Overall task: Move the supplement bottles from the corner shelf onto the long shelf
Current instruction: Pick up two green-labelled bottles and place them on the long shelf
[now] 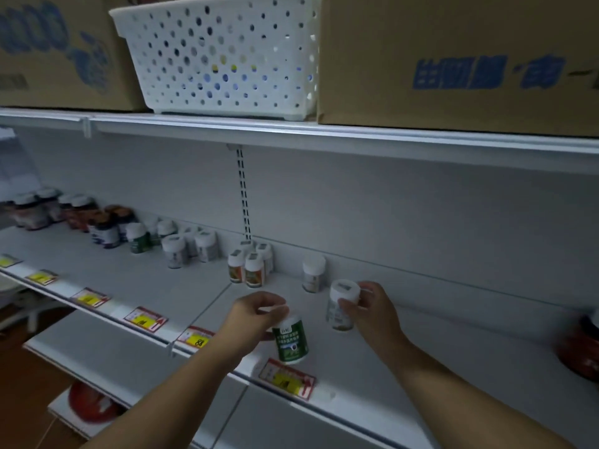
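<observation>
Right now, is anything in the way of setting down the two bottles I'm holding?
Nothing visible blocks them. The left hand holds the green bottle and the right hand holds the white bottle over bare shelf. The nearest standing bottle sits behind, against the back panel.

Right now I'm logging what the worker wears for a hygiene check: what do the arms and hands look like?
Both hands, left and right, are bare: no gloves, and no rings or watch that I can make out. The forearms are uncovered too, with no sleeves in view.
</observation>
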`<state>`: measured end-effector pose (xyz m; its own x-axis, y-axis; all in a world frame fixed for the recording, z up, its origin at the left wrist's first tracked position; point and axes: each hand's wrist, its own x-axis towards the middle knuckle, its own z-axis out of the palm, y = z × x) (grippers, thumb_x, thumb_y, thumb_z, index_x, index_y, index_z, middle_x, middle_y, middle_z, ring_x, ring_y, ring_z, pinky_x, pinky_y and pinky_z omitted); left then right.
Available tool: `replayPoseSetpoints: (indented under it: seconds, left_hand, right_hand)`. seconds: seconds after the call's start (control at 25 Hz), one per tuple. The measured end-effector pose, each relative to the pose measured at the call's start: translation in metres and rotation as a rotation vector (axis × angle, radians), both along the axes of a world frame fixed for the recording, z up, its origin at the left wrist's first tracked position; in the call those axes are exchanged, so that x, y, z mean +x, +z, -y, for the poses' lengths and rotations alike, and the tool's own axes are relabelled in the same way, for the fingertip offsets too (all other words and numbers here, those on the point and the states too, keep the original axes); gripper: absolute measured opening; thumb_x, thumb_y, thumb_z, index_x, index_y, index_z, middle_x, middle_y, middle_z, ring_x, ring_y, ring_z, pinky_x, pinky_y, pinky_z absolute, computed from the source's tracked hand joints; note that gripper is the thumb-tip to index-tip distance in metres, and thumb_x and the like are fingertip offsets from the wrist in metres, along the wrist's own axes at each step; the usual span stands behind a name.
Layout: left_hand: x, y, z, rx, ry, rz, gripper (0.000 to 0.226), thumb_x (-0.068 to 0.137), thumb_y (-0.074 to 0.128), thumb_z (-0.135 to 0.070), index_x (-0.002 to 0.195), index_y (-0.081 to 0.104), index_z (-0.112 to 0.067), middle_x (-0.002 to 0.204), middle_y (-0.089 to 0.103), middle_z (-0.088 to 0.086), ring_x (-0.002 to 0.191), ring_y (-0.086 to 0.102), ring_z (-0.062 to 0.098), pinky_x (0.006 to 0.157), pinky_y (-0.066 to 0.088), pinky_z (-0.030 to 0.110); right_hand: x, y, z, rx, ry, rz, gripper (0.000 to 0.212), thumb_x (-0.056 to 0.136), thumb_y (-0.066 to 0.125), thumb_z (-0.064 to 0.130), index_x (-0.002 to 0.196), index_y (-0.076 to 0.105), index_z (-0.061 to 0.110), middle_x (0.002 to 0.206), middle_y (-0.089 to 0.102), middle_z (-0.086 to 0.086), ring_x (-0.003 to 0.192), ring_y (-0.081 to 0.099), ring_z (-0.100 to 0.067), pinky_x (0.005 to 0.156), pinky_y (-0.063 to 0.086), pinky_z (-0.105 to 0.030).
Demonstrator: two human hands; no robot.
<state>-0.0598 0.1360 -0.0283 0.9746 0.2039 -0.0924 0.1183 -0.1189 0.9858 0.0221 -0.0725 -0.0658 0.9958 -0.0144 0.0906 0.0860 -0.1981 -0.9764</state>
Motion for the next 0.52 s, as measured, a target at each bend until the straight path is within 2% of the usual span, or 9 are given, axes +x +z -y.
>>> replayPoseSetpoints:
  seconds: [0.08,0.24,0.4,0.44,0.52]
  left_hand:
    - [0.012,-0.005,-0.013,0.026,0.028,-0.022,0.007,0.081,0.068,-0.009,0.08,0.065,-0.015,0.079,0.066,0.011,0.075,0.061,0.023,0.066,0.053,0.033]
    - [0.04,-0.005,-0.051,0.125,0.085,-0.028,0.009,0.078,0.07,-0.007,0.077,0.066,-0.015,0.072,0.064,0.009,0.066,0.059,0.018,0.052,0.05,0.016]
    - [0.071,-0.002,-0.078,0.076,0.021,-0.024,0.011,0.078,0.069,-0.003,0.075,0.064,-0.012,0.079,0.062,0.015,0.071,0.06,0.019,0.055,0.053,0.02]
    - [0.078,-0.001,-0.083,0.095,-0.025,-0.012,0.011,0.078,0.069,-0.003,0.075,0.065,-0.012,0.077,0.062,0.013,0.069,0.06,0.017,0.055,0.053,0.019]
    - [0.09,0.002,-0.094,0.094,-0.117,0.021,0.01,0.078,0.069,-0.002,0.074,0.064,-0.01,0.067,0.063,0.004,0.061,0.062,0.007,0.053,0.05,0.016]
  right_hand:
    - [0.032,-0.01,-0.007,-0.039,-0.065,0.005,0.032,0.073,0.075,0.006,0.095,0.054,0.016,0.099,0.068,-0.013,0.088,0.064,-0.025,0.079,0.05,-0.037]
    - [0.078,-0.024,-0.021,-0.15,-0.116,0.004,0.034,0.072,0.075,0.013,0.103,0.062,0.009,0.097,0.069,-0.009,0.091,0.064,-0.025,0.077,0.05,-0.035]
    - [0.09,-0.033,-0.031,-0.123,-0.1,-0.019,0.039,0.072,0.077,0.012,0.108,0.062,0.009,0.102,0.069,-0.008,0.094,0.065,-0.023,0.079,0.05,-0.036]
    - [0.085,-0.031,-0.031,-0.13,-0.141,-0.013,0.039,0.072,0.077,0.013,0.108,0.061,0.008,0.101,0.068,-0.008,0.094,0.064,-0.023,0.078,0.048,-0.034]
    - [0.07,-0.023,-0.035,-0.209,-0.366,0.069,0.03,0.074,0.076,0.02,0.098,0.06,0.011,0.093,0.066,-0.01,0.089,0.063,-0.028,0.076,0.046,-0.035]
